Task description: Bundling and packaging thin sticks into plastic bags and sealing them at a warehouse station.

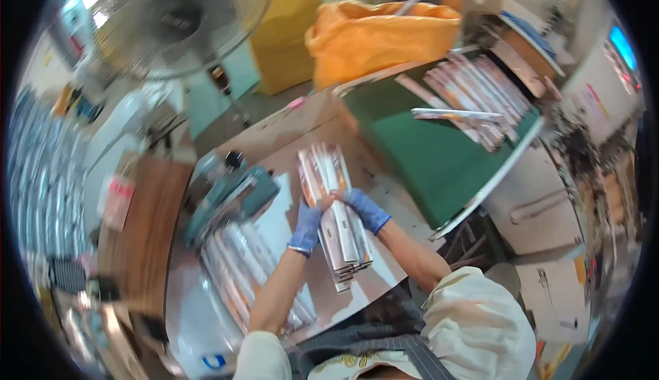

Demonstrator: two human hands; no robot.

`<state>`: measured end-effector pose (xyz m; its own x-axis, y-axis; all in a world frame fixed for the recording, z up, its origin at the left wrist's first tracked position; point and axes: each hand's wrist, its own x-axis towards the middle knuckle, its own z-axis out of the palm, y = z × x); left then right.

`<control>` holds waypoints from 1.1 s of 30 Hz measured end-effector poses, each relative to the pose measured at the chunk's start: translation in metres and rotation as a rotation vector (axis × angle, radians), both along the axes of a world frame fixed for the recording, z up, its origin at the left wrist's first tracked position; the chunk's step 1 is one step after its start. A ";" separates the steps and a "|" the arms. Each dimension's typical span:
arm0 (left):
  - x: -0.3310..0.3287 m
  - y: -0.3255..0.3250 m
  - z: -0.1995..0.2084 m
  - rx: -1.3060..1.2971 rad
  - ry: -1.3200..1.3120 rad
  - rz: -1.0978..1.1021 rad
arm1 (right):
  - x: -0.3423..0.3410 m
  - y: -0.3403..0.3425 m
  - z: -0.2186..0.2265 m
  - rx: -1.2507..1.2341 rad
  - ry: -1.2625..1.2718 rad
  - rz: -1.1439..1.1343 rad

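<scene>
1. Packets [334, 210] in a long flat stack lie on the pale surface [391, 194], just right of the teal machine [230, 201]; they are narrow, silvery-white strips with orange-red print, fanned a little at the near end.
2. Left hand [307, 227], in a blue glove, is closed on the stack's left edge, fingers curled over the top.
3. Right hand [367, 210], also blue-gloved, grips the right edge; both hands hold the stack between them.
4. More of the same packets [240, 270] lie in a row on the surface, just below the teal machine.
5. A green tray [425, 160] sits well right of the machine and beyond it, bearing another heap of like packets [473, 95].
6. An orange plastic bag [374, 37] stands beyond the tray, farther from the machine.
7. A standing fan [182, 16] rises above and behind the machine.
8. A red-and-white label [117, 198] sits left of the machine, on a brown board [147, 243].
</scene>
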<state>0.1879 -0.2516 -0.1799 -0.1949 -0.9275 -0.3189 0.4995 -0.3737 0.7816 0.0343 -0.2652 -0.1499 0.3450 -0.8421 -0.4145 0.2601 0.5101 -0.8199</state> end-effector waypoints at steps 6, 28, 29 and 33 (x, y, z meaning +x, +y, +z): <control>0.036 0.079 0.097 -0.864 -0.475 -0.020 | 0.006 0.058 0.072 -0.770 -0.204 0.132; 0.057 0.335 0.091 0.163 -0.079 0.118 | 0.083 0.199 0.086 -0.361 -0.170 0.961; 0.097 0.342 0.102 0.061 -0.267 -0.005 | 0.088 0.206 0.085 -0.321 -0.133 0.936; 0.187 0.365 0.022 0.044 -0.667 0.837 | 0.119 0.231 0.083 -0.291 -0.064 0.910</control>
<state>0.3744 0.1137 -0.1583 0.7239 -0.6705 -0.1626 0.0870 -0.1452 0.9856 0.1531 -0.0343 -0.0671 0.9328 -0.3071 -0.1888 -0.0866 0.3174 -0.9443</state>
